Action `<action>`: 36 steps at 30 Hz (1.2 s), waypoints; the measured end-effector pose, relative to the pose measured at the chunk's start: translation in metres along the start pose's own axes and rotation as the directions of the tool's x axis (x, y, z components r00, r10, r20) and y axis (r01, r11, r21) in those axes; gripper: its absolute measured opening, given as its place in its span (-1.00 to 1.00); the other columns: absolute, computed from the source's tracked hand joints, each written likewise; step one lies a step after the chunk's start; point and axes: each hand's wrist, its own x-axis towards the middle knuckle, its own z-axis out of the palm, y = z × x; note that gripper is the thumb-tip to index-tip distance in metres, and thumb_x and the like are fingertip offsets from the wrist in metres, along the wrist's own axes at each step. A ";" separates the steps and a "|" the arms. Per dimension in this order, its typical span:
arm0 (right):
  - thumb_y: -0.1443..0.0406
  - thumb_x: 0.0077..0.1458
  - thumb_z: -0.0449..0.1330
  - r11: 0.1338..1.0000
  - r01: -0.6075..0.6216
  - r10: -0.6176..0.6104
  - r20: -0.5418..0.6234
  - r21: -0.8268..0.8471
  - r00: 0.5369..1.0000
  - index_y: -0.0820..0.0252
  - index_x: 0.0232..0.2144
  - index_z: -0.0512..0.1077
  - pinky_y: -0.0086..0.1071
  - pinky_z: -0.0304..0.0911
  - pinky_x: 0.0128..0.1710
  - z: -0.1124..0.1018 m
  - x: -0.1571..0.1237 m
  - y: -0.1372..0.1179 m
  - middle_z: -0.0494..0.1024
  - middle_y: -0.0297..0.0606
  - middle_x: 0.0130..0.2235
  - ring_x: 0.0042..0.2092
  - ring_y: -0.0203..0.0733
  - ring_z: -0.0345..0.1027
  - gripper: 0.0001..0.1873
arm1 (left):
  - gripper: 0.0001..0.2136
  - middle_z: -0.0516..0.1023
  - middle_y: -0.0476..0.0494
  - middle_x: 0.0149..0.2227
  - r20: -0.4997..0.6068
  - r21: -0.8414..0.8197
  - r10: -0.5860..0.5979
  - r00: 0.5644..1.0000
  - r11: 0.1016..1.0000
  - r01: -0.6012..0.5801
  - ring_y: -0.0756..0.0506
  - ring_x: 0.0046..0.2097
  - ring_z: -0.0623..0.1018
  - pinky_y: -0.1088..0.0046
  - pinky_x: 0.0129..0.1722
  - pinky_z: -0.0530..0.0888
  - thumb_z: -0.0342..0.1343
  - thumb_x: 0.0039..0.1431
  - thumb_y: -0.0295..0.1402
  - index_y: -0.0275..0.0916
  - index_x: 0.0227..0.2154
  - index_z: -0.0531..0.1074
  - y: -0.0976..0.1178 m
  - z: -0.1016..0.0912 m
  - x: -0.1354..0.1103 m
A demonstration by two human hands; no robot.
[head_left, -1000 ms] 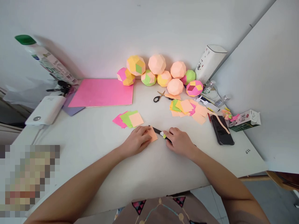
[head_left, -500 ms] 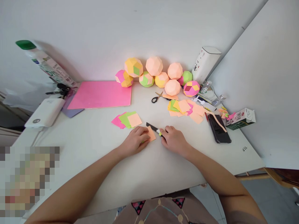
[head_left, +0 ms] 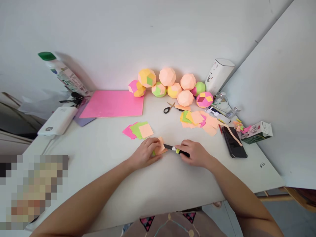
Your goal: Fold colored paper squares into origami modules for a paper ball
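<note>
Fingers of my left hand [head_left: 145, 153] half-curled, holding peach paper [head_left: 162, 149] that juts right from under them; right hand [head_left: 195, 153] closed round utility knife [head_left: 182, 152], blade at paper's edge.

A white table [head_left: 138, 194] carries paper squares [head_left: 146, 130], scissors [head_left: 169, 107] and a phone [head_left: 233, 146].

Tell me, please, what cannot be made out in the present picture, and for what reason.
Head view:
Held paper: left part, hidden by the left hand.
Knife: handle's rear, hidden by the right hand.
Purple sheet: partly hidden by the pink board.
Bottle: label text, too small.
Lower-left patch: blurred by pixelation.
</note>
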 end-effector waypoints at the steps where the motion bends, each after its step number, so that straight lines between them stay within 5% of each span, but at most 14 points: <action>1: 0.36 0.06 0.05 1.000 0.012 -0.012 -0.017 0.008 1.000 0.17 -0.05 0.45 -0.41 0.27 -0.35 0.001 0.000 0.000 0.48 -0.18 -0.27 -0.25 -0.19 0.36 -0.61 | -0.85 0.42 -0.23 -0.12 -0.028 0.000 -0.004 1.000 1.000 0.004 -0.14 -0.09 0.44 0.27 -0.15 0.44 0.06 0.18 -0.37 -0.19 -0.19 0.28 0.001 0.000 0.000; 4: 0.36 0.06 0.05 1.000 0.023 -0.023 -0.042 0.000 0.999 0.17 -0.05 0.44 -0.41 0.27 -0.36 0.003 -0.001 0.001 0.49 -0.17 -0.28 -0.25 -0.19 0.36 -0.61 | -0.89 0.48 -0.13 -0.26 -0.207 0.077 -0.004 0.978 0.997 0.020 -0.09 -0.20 0.48 0.33 -0.23 0.43 0.01 0.18 -0.50 -0.17 -0.27 0.30 -0.003 -0.002 -0.001; 7: 0.38 0.04 0.04 0.999 0.019 -0.021 -0.030 -0.034 0.999 0.18 -0.06 0.46 -0.42 0.26 -0.39 0.001 -0.003 0.003 0.48 -0.17 -0.30 -0.27 -0.19 0.35 -0.60 | -0.83 0.50 -0.10 -0.32 -0.479 0.256 0.015 0.877 0.959 0.123 -0.10 -0.24 0.49 0.31 -0.26 0.42 0.08 0.10 -0.56 -0.17 -0.30 0.31 -0.015 -0.009 -0.002; 10: 0.39 0.01 0.04 0.998 0.045 -0.044 0.014 -0.033 0.999 0.19 -0.09 0.47 -0.42 0.25 -0.39 -0.003 -0.004 0.004 0.48 -0.17 -0.30 -0.29 -0.20 0.34 -0.60 | -0.84 0.50 -0.12 -0.35 -0.607 0.416 0.025 0.795 0.861 0.291 -0.16 -0.24 0.48 0.25 -0.25 0.39 0.11 0.04 -0.57 -0.18 -0.35 0.33 -0.030 -0.015 -0.003; 14: 0.40 0.00 0.04 0.998 0.056 -0.054 0.065 -0.018 0.996 0.17 -0.09 0.48 -0.42 0.25 -0.38 -0.011 -0.006 0.004 0.48 -0.18 -0.31 -0.30 -0.21 0.34 -0.59 | -0.78 0.49 -0.21 -0.25 -0.447 0.448 -0.071 0.892 0.845 0.291 -0.23 -0.14 0.46 0.14 -0.19 0.39 0.02 0.05 -0.59 -0.20 -0.26 0.37 -0.033 -0.014 -0.002; 19: 0.41 -0.03 0.03 0.998 0.060 -0.059 0.092 -0.017 0.994 0.14 -0.10 0.50 -0.42 0.22 -0.40 -0.020 -0.008 0.003 0.48 -0.21 -0.33 -0.31 -0.21 0.34 -0.57 | -0.66 0.46 -0.24 -0.10 -0.171 0.196 0.113 0.979 0.977 -0.079 -0.22 0.01 0.41 0.13 -0.06 0.40 -0.03 0.12 -0.55 -0.15 -0.05 0.31 -0.007 -0.006 -0.001; 22: 0.41 -0.05 0.03 0.997 0.072 -0.072 0.103 0.004 0.992 0.13 -0.12 0.51 -0.42 0.21 -0.40 -0.026 -0.010 0.005 0.49 -0.22 -0.35 -0.33 -0.23 0.34 -0.56 | -0.71 0.46 -0.25 -0.08 0.067 0.089 0.104 0.992 0.990 -0.110 -0.19 -0.06 0.45 0.18 -0.09 0.43 -0.04 0.19 -0.46 -0.17 -0.03 0.31 0.004 -0.002 -0.001; 27: 0.42 -0.07 0.03 0.997 0.062 -0.067 0.144 0.037 0.987 0.13 -0.12 0.52 -0.40 0.24 -0.35 -0.032 -0.012 0.007 0.50 -0.23 -0.33 -0.32 -0.23 0.36 -0.54 | -0.61 0.41 -0.32 -0.04 0.083 -0.008 -0.010 0.997 1.000 0.010 -0.21 -0.08 0.45 0.18 -0.12 0.46 0.10 0.13 -0.27 -0.22 0.02 0.28 0.000 -0.003 0.001; 36: 0.43 -0.07 0.04 0.996 0.064 -0.074 0.186 0.063 0.980 0.14 -0.11 0.52 -0.38 0.27 -0.30 -0.031 -0.012 0.007 0.52 -0.22 -0.29 -0.29 -0.22 0.38 -0.54 | -0.66 0.41 -0.30 -0.04 0.092 -0.052 -0.037 0.995 0.998 0.042 -0.20 -0.07 0.43 0.16 -0.09 0.44 0.09 0.15 -0.29 -0.21 0.00 0.31 -0.001 -0.003 0.001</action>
